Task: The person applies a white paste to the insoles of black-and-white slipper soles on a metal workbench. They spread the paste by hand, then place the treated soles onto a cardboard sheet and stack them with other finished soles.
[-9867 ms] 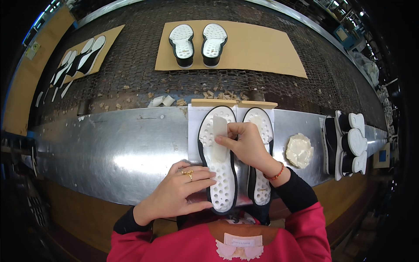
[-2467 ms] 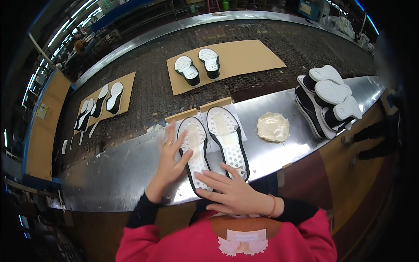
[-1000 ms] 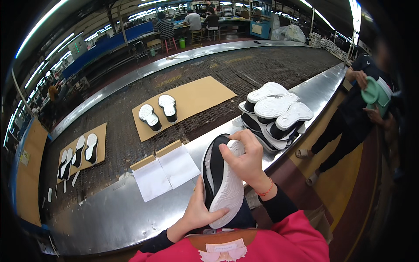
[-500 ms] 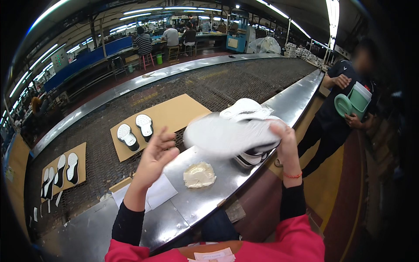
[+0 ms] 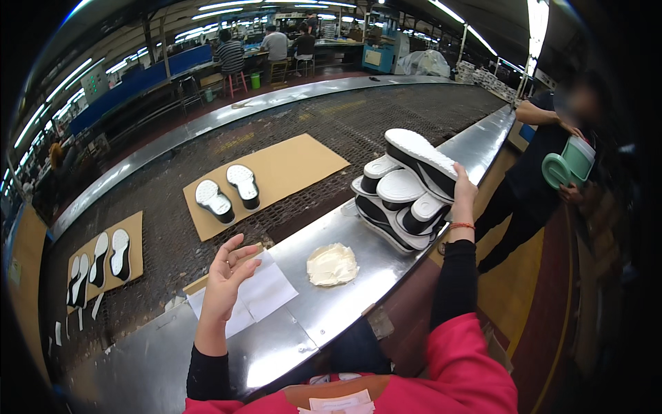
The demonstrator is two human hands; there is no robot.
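While the left hand (image 5: 226, 276) hovers spread, the right hand (image 5: 465, 189) grips a black-sided white sole (image 5: 418, 152), apparently textured.

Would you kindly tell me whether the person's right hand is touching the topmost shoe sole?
Touching: the head view shows the right hand gripping the near end of the topmost shoe sole, fingers against its edge.

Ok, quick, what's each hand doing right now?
Left hand: open, holding nothing, near the white paper.
Right hand: closed on one end of a black-and-white shoe sole.
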